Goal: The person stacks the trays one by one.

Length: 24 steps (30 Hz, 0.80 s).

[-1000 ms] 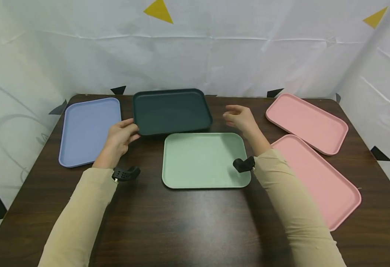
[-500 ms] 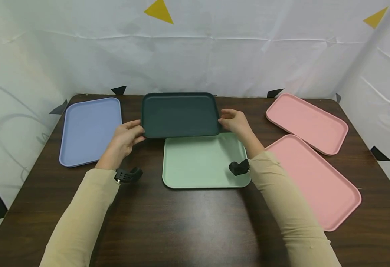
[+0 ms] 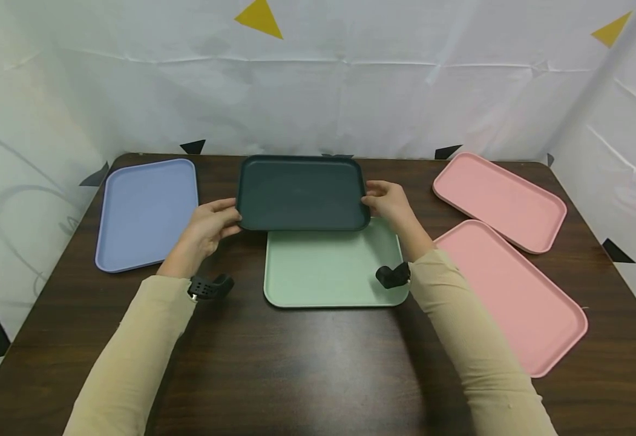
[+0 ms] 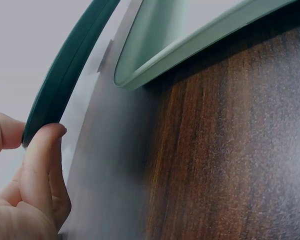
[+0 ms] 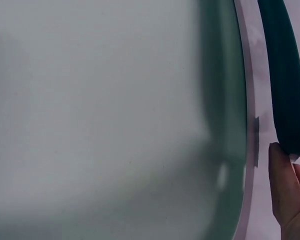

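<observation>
A dark green rectangular tray (image 3: 302, 194) is held up between both hands, its near edge overlapping the light green tray (image 3: 335, 272) in the head view. My left hand (image 3: 207, 227) pinches its left end, thumb on one face and fingers on the other, as the left wrist view shows on the dark tray's rim (image 4: 65, 65). At the right end my right hand (image 3: 391, 206) pinches the edge; in the right wrist view fingertips grip the tray's corner (image 5: 289, 100). Beneath, the light green tray lies flat on the table, its far edge hidden behind the dark one.
On the left lies a blue tray (image 3: 147, 215), close to my left hand. Two pink trays sit at the right: one farther back (image 3: 503, 203) and one nearer (image 3: 514, 297), partly under my right sleeve. White sheeting (image 3: 318, 103) rises behind the brown table (image 3: 307, 369).
The dark green tray has shifted right and toward me, leveling out and coming over the light green tray's far edge. My right hand has taken hold of its right end; the left hand moved right with it.
</observation>
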Available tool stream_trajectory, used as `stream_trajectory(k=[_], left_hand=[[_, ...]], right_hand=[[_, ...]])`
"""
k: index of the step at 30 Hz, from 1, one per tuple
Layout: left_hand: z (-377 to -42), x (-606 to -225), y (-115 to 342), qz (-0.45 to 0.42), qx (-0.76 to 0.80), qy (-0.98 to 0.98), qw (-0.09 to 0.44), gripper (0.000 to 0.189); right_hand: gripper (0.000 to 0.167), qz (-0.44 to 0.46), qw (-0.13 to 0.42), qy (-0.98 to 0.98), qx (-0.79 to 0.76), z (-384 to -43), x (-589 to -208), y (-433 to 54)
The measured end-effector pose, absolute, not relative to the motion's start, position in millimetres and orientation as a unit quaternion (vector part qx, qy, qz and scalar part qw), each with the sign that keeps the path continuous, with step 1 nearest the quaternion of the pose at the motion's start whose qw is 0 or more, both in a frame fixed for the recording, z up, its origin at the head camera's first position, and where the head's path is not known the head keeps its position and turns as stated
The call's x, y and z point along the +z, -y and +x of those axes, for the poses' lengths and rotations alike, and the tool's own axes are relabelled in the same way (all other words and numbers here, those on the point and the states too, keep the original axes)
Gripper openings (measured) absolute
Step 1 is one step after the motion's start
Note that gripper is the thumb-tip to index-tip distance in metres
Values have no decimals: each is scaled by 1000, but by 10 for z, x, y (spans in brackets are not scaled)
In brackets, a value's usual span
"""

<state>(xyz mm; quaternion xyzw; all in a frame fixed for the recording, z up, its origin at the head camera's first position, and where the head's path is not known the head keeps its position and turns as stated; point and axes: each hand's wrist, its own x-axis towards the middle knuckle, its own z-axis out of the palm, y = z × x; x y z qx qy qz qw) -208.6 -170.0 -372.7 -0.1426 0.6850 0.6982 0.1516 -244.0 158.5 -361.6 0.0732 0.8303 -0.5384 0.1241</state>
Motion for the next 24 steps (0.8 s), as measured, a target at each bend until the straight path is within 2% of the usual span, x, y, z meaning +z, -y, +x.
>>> stream_trajectory(k=[14, 24], left_hand=[[-2026, -3644, 1593, -105, 663, -704, 231, 75], [-1948, -3621, 1511, -95, 644, -715, 254, 79]], right_hand=[[49, 67, 126, -857, -495, -2282, -3558, -1736], [49, 46, 135, -869, -475, -2138, -3474, -1855]])
